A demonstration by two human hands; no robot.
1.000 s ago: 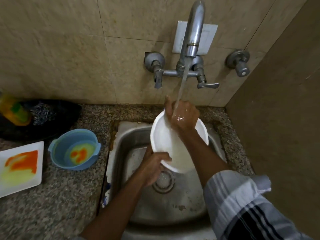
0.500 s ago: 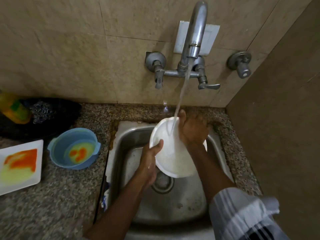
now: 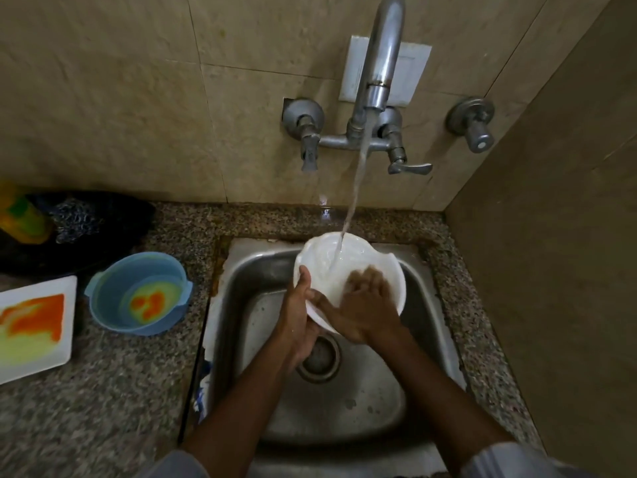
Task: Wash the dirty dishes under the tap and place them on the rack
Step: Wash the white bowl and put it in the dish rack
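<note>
A white bowl (image 3: pixel 324 260) is held tilted over the steel sink (image 3: pixel 406 384), and the stream from the tap (image 3: pixel 381 67) falls into its far side. My left hand (image 3: pixel 298 319) grips the bowl's left rim, thumb inside. My right hand (image 3: pixel 365 305) lies flat inside the bowl, fingers spread and blurred, rubbing its inner surface. On the counter to the left stand a blue bowl (image 3: pixel 138 294) with orange and yellow residue and a white square plate (image 3: pixel 34 326) smeared orange and yellow.
A granite counter (image 3: pixel 103 408) surrounds the sink. A dark scrubber and cloth (image 3: pixel 86 215) and a yellow-green bottle (image 3: pixel 20 215) sit at the back left. Tap handles (image 3: pixel 406 163) stick out from the tiled wall. A brown side wall (image 3: pixel 551 270) stands close on the right.
My right hand has slid from the bowl's far rim down into the bowl. The bowl now faces up more, and the water lands inside it.
</note>
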